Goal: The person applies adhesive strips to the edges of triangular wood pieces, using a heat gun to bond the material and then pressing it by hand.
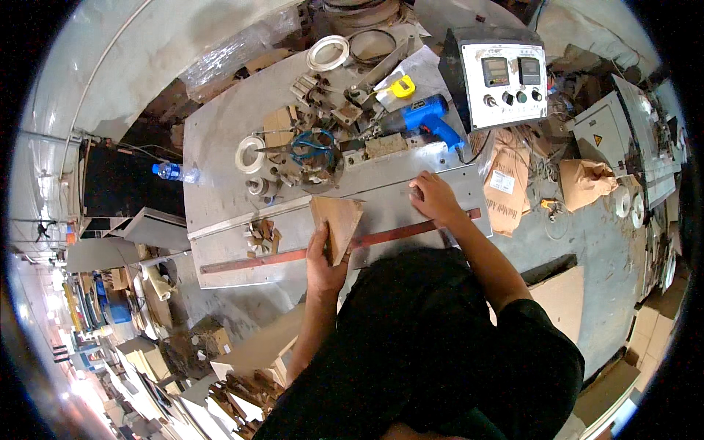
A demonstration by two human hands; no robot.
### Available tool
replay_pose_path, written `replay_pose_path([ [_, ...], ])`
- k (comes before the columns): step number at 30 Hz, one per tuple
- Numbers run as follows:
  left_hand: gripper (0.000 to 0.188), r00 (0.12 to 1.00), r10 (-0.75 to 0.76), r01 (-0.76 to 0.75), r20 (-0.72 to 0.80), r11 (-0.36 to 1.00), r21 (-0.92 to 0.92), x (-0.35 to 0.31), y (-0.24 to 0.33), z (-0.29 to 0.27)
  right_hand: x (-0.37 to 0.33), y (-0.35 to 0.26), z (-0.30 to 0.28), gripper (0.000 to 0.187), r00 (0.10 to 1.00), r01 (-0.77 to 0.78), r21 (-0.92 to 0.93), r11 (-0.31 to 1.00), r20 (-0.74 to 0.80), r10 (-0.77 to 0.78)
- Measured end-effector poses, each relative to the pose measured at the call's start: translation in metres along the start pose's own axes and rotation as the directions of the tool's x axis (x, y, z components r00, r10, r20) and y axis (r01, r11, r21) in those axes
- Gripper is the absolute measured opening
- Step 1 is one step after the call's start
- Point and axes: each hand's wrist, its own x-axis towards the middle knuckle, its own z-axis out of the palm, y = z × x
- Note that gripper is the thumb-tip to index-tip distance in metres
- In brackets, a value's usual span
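My left hand point(324, 258) grips a flat, light-brown wooden panel point(337, 218) by its near edge and holds it tilted over the grey metal worktable point(227, 220). My right hand point(433, 196) rests flat on the table top, fingers together, holding nothing, just beyond a long reddish-brown strip point(264, 260) that runs along the table's front edge. A small pile of wood offcuts point(262, 237) lies left of the panel.
Farther back on the table are a blue power tool point(429, 117), a yellow tape measure point(402, 86), rolls of white tape point(327, 53), and a metal fixture point(312, 150). A grey control box point(506, 77) stands at right. Brown paper sacks point(506, 183) and cardboard lie on the floor.
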Motion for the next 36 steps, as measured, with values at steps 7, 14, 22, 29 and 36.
replay_pose_path([
  [7, 0.064, 0.984, -0.153, 0.176, 0.092, 0.911, -0.372, 0.028, 0.028, 0.001, 0.028, -0.002, -0.032, 0.039, 0.974, -0.061, -0.104, 0.993, -0.225, 0.037],
  [14, 0.066, 0.914, -0.293, 0.405, 0.282, 0.603, -0.687, 0.046, 0.041, -0.007, 0.062, -0.005, -0.017, 0.055, 0.931, -0.337, -0.25, 0.907, -0.232, 0.282],
  [22, 0.071, 0.959, -0.216, 0.284, 0.185, 0.701, -0.654, 0.043, 0.027, -0.011, 0.074, 0.008, 0.012, 0.062, 0.959, -0.263, -0.673, 0.691, -0.262, 0.11],
  [29, 0.059, 0.987, -0.133, 0.162, 0.094, 0.755, -0.636, 0.029, 0.011, -0.006, 0.102, 0.032, 0.025, 0.062, 0.967, -0.25, -0.687, 0.682, -0.21, 0.143],
  [36, 0.041, 0.858, -0.381, 0.437, 0.345, 0.187, -0.88, 0.019, 0.011, -0.01, 0.11, -0.008, -0.01, 0.07, 0.941, -0.334, -0.529, 0.781, -0.233, 0.245],
])
